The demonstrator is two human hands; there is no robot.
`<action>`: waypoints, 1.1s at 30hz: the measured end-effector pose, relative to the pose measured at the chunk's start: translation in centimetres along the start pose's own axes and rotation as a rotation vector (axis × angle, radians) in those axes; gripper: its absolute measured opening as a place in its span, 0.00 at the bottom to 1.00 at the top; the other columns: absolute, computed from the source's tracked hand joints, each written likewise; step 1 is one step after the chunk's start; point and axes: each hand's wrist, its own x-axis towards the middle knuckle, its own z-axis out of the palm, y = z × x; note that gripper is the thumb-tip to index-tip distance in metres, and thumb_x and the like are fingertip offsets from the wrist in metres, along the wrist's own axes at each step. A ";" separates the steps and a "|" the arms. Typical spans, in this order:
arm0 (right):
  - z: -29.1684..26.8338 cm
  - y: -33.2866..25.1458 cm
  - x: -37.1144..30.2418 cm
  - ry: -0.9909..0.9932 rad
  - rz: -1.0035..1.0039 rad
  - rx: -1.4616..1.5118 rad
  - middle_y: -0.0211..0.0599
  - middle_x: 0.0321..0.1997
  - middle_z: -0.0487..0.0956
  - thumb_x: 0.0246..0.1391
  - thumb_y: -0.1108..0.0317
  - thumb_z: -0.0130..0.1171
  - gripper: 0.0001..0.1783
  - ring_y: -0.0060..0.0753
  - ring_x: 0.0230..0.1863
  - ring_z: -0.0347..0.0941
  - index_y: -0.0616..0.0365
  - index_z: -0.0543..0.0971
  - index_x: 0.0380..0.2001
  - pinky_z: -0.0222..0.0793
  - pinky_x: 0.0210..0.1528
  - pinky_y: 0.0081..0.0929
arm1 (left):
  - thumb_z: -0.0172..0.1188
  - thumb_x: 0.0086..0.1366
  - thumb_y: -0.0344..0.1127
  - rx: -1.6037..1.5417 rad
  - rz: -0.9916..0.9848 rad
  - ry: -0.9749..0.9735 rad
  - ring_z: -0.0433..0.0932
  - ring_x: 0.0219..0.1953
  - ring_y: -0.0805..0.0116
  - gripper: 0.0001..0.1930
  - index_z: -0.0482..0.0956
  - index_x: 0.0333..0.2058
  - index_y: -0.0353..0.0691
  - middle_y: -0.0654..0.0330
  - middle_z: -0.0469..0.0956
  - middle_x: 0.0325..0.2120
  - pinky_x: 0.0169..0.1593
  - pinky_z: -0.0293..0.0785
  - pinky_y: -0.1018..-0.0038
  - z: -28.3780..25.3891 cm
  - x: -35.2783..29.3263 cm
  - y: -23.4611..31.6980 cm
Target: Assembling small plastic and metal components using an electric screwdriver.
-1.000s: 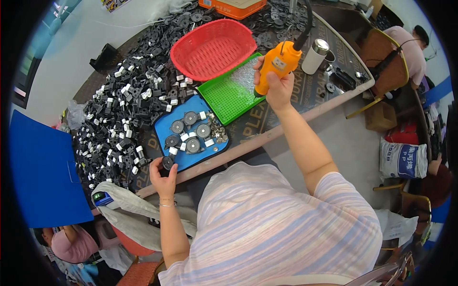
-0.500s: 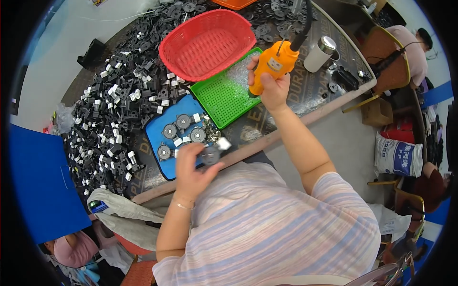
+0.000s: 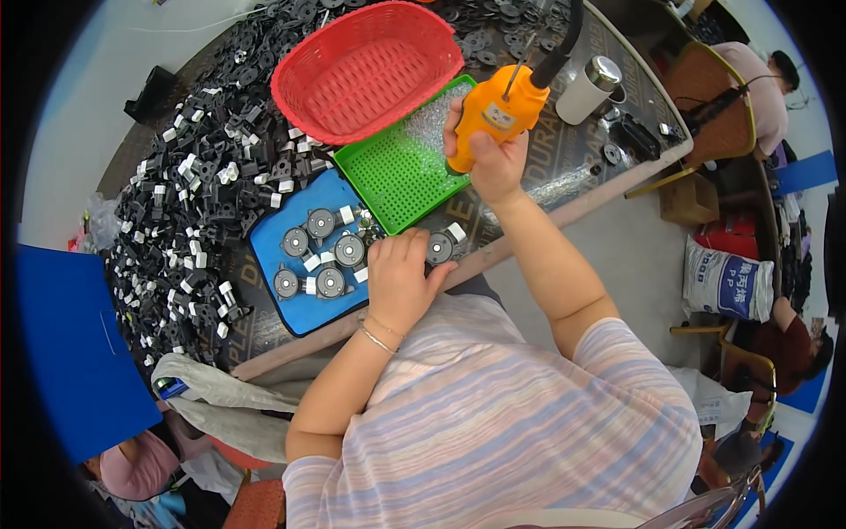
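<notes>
My right hand (image 3: 498, 167) is wrapped round an orange electric screwdriver (image 3: 500, 115), its dark tip pointing down at the edge of the green basket (image 3: 401, 212). My left hand (image 3: 398, 275) lies at the table's near edge, thumb and forefinger around a dark round caster wheel (image 3: 440, 248) with a white tab. Its other fingers rest by small metal parts (image 3: 370, 231), partly hiding them. Several similar casters (image 3: 350, 250) with white tabs lie on the blue mat (image 3: 308, 319) left of that hand.
A large heap of black brackets with white tabs (image 3: 189, 207) covers the left of the table. Behind the green basket stands a red basket (image 3: 366, 75); black discs (image 3: 238, 57) are piled beyond. A white bottle (image 3: 589, 91) stands right, and a black cable (image 3: 564, 53) rises from the screwdriver.
My left hand has moved right with the caster wheel, off the blue mat's near edge. The screwdriver has stayed in my right hand, nearly in place. The view has shifted slightly.
</notes>
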 end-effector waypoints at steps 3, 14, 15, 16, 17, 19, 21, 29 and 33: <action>-0.1 0.0 -0.2 0.003 0.016 -0.007 0.39 0.33 0.74 0.49 0.53 0.61 0.28 0.27 0.24 0.70 0.65 0.69 0.44 0.66 0.28 0.22 | 0.66 0.46 0.48 0.040 -0.011 0.001 0.71 0.39 0.60 0.26 0.72 0.40 0.36 0.57 0.75 0.37 0.47 0.60 0.64 0.1 0.0 0.2; 1.2 -6.0 -0.8 -0.074 0.140 0.182 0.45 0.35 0.73 0.46 0.41 0.59 0.36 0.30 0.23 0.71 0.63 0.67 0.45 0.66 0.24 0.23 | 0.67 0.45 0.48 0.055 -0.041 0.032 0.71 0.39 0.63 0.26 0.73 0.39 0.38 0.60 0.76 0.34 0.49 0.55 0.64 0.2 0.0 0.2; 1.6 -6.7 -1.4 -0.062 0.188 0.162 0.45 0.35 0.73 0.44 0.40 0.60 0.38 0.30 0.23 0.71 0.64 0.67 0.44 0.66 0.23 0.22 | 0.67 0.45 0.48 0.055 -0.048 0.026 0.71 0.40 0.63 0.26 0.74 0.39 0.39 0.61 0.76 0.34 0.50 0.54 0.64 0.3 0.1 0.2; 1.7 -6.7 -2.0 -0.059 0.192 0.159 0.45 0.35 0.73 0.44 0.40 0.60 0.38 0.30 0.23 0.71 0.64 0.67 0.44 0.66 0.23 0.22 | 0.67 0.45 0.48 0.050 -0.049 0.023 0.71 0.40 0.63 0.26 0.74 0.39 0.39 0.61 0.76 0.34 0.50 0.54 0.64 0.3 0.2 0.3; 1.8 -6.6 -2.6 -0.072 0.223 0.146 0.45 0.34 0.73 0.44 0.40 0.61 0.38 0.30 0.23 0.71 0.64 0.67 0.44 0.66 0.23 0.22 | 0.68 0.45 0.48 0.048 -0.058 0.019 0.71 0.40 0.63 0.26 0.74 0.39 0.39 0.61 0.76 0.34 0.50 0.54 0.63 0.2 0.2 0.3; 2.7 -6.4 -3.2 -0.049 0.231 0.129 0.45 0.34 0.73 0.45 0.41 0.61 0.37 0.29 0.23 0.70 0.65 0.68 0.43 0.66 0.23 0.21 | 0.68 0.45 0.48 0.047 -0.072 0.015 0.71 0.40 0.64 0.26 0.74 0.39 0.39 0.61 0.76 0.34 0.50 0.54 0.63 0.2 0.2 0.4; 3.1 -6.1 -3.5 -0.057 0.237 0.116 0.44 0.34 0.73 0.45 0.42 0.61 0.37 0.29 0.23 0.70 0.66 0.67 0.43 0.65 0.23 0.20 | 0.68 0.45 0.48 0.040 -0.079 0.012 0.71 0.40 0.64 0.26 0.74 0.40 0.39 0.61 0.76 0.35 0.51 0.53 0.62 0.3 0.1 0.4; 2.7 -4.5 -4.5 -0.181 0.225 0.064 0.36 0.32 0.69 0.48 0.47 0.61 0.33 0.25 0.23 0.68 0.67 0.67 0.42 0.64 0.23 0.19 | 0.67 0.45 0.48 0.052 -0.099 -0.020 0.70 0.41 0.64 0.25 0.74 0.40 0.40 0.61 0.75 0.34 0.52 0.52 0.60 0.3 -0.1 0.4; 2.7 -4.5 -4.3 -0.223 0.253 0.057 0.36 0.33 0.70 0.47 0.45 0.62 0.34 0.24 0.24 0.68 0.66 0.67 0.44 0.64 0.25 0.19 | 0.67 0.46 0.48 0.051 -0.100 -0.005 0.70 0.41 0.64 0.25 0.74 0.39 0.40 0.62 0.75 0.34 0.53 0.51 0.59 0.3 -0.1 0.4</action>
